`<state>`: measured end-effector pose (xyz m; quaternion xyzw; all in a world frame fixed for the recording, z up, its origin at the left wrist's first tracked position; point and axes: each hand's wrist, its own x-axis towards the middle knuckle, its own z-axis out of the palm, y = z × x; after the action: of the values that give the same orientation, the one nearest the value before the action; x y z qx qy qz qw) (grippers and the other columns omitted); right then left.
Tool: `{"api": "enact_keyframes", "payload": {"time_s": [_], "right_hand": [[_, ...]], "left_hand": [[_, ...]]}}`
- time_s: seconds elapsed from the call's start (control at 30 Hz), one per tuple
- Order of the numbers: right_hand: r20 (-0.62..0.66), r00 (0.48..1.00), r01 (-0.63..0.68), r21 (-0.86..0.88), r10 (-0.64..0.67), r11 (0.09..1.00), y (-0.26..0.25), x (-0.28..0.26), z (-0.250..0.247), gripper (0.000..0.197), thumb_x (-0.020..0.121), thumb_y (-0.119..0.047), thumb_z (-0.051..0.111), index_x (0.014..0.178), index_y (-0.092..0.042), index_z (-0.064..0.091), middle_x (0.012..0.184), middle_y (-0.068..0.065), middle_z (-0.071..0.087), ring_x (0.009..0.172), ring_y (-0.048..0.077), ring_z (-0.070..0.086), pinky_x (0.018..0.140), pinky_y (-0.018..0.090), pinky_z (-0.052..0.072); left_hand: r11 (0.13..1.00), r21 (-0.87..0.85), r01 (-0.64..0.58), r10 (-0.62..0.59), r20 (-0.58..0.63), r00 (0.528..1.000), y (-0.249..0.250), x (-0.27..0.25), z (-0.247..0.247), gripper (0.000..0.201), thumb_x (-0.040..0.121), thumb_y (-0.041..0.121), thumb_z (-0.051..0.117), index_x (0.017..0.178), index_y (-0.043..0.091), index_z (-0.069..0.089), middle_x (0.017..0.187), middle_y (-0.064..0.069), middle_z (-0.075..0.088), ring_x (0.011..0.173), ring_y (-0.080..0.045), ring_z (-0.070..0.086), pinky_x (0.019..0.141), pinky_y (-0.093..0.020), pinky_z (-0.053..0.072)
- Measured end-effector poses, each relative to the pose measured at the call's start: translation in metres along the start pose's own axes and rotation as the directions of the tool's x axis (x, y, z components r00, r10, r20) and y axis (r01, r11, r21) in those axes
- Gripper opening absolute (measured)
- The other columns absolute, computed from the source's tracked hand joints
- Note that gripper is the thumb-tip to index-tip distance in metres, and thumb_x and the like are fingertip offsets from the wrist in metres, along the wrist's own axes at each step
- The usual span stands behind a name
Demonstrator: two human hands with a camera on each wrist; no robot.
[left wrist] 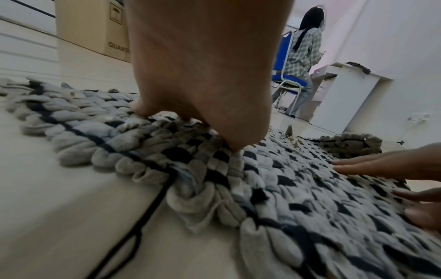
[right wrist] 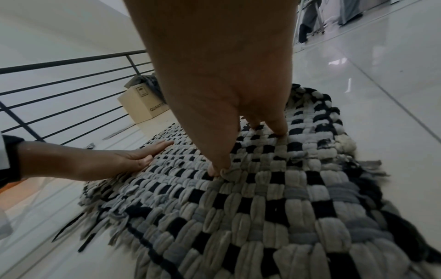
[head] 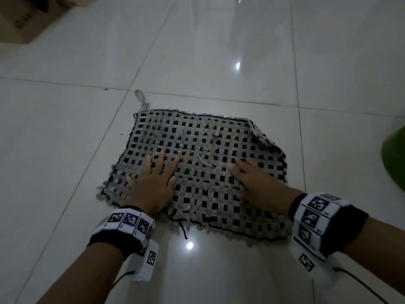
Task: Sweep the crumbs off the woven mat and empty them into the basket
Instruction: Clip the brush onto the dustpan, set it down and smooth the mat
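Note:
A grey and black woven mat [head: 210,137] lies flat on the tiled floor, its far right corner folded over. Small pale crumbs and threads [head: 205,162] are scattered near its middle. My left hand [head: 153,183] presses flat on the mat's near left part, fingers spread and straight. My right hand [head: 256,183] rests flat on the near right part, fingers straight and pointing left towards the crumbs. The left wrist view shows the mat [left wrist: 274,175] and pale crumbs [left wrist: 290,131] beyond my left hand [left wrist: 203,85]. In the right wrist view both hands lie on the mat [right wrist: 274,188].
A green object [head: 394,159] shows at the right edge; whether it is the basket I cannot tell. A cardboard box [head: 24,20] stands at the far left. A black railing [right wrist: 71,90] runs behind it. A person sits on a blue chair [left wrist: 286,75] far off.

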<state>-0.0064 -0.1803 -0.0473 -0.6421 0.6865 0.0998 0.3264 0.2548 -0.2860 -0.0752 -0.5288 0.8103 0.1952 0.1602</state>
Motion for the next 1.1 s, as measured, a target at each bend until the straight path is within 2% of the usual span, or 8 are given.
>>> {"api": "enact_keyframes", "payload": {"time_s": [0.33,0.67,0.77,0.87,0.97,1.03,1.1], "right_hand": [[-0.01,0.999,-0.039,-0.002,0.039,0.999,0.05,0.041,-0.04,0.083,0.092,-0.038,0.06,0.154,-0.026,0.008,0.161,0.003,-0.016,0.148,0.025,-0.014,0.121,0.045,0.011],[-0.002,1.0,0.012,-0.034,-0.012,0.999,0.056,0.047,-0.053,0.082,0.09,-0.038,0.063,0.154,-0.026,0.013,0.162,0.004,-0.01,0.149,0.026,-0.008,0.121,0.042,0.013],[0.005,1.0,0.03,-0.039,-0.03,0.999,0.055,0.043,-0.06,0.077,0.09,-0.034,0.064,0.153,-0.021,0.021,0.163,0.005,0.001,0.149,0.026,0.004,0.12,0.04,0.018],[-0.196,0.978,0.068,0.002,-0.066,0.998,0.065,0.04,-0.074,0.051,0.093,-0.025,0.059,0.14,-0.013,0.046,0.151,0.009,0.033,0.138,0.03,0.034,0.111,0.039,0.035],[-0.353,0.935,0.029,-0.04,-0.041,0.999,0.094,0.045,-0.09,0.043,0.091,-0.025,0.057,0.132,-0.012,0.053,0.139,0.01,0.043,0.129,0.032,0.04,0.106,0.043,0.039],[-0.376,0.926,-0.055,-0.059,0.029,0.997,0.116,0.05,-0.098,0.049,0.091,-0.03,0.056,0.135,-0.011,0.049,0.145,0.014,0.038,0.135,0.035,0.032,0.111,0.046,0.033],[-0.329,0.935,-0.142,0.005,0.136,0.99,0.129,0.05,-0.103,0.056,0.095,-0.035,0.052,0.144,-0.012,0.038,0.155,0.011,0.026,0.143,0.03,0.022,0.116,0.04,0.025]], "left_hand": [[1.0,-0.001,-0.019,0.019,0.006,1.0,0.037,0.071,-0.023,0.051,0.104,0.05,0.013,0.14,0.065,-0.02,0.157,0.022,-0.03,0.148,-0.018,-0.028,0.109,-0.076,-0.002],[1.0,-0.018,0.018,-0.019,-0.027,0.999,0.037,0.07,-0.017,0.05,0.102,0.052,0.007,0.134,0.067,-0.027,0.154,0.023,-0.036,0.147,-0.017,-0.03,0.109,-0.075,-0.005],[0.999,-0.025,0.023,-0.023,-0.003,1.0,0.038,0.07,-0.017,0.049,0.103,0.051,0.007,0.134,0.068,-0.028,0.152,0.023,-0.039,0.145,-0.017,-0.033,0.108,-0.076,-0.007],[0.999,-0.029,0.02,-0.02,0.017,1.0,0.038,0.07,-0.018,0.05,0.103,0.052,0.007,0.133,0.068,-0.029,0.151,0.023,-0.041,0.143,-0.016,-0.036,0.106,-0.077,-0.009],[1.0,-0.021,0.013,-0.012,0.05,0.999,0.039,0.068,-0.02,0.055,0.095,0.069,0.01,0.132,0.067,-0.031,0.149,0.021,-0.045,0.142,-0.017,-0.038,0.105,-0.079,-0.009],[1.0,0.0,-0.002,0.002,0.066,0.998,0.04,0.067,-0.022,0.07,0.083,0.085,0.014,0.133,0.066,-0.032,0.147,0.021,-0.047,0.142,-0.019,-0.039,0.103,-0.079,-0.009],[1.0,0.002,-0.002,0.002,0.069,0.998,0.041,0.067,-0.023,0.079,0.075,0.092,0.016,0.132,0.067,-0.032,0.148,0.02,-0.047,0.141,-0.02,-0.04,0.103,-0.079,-0.009]]}}
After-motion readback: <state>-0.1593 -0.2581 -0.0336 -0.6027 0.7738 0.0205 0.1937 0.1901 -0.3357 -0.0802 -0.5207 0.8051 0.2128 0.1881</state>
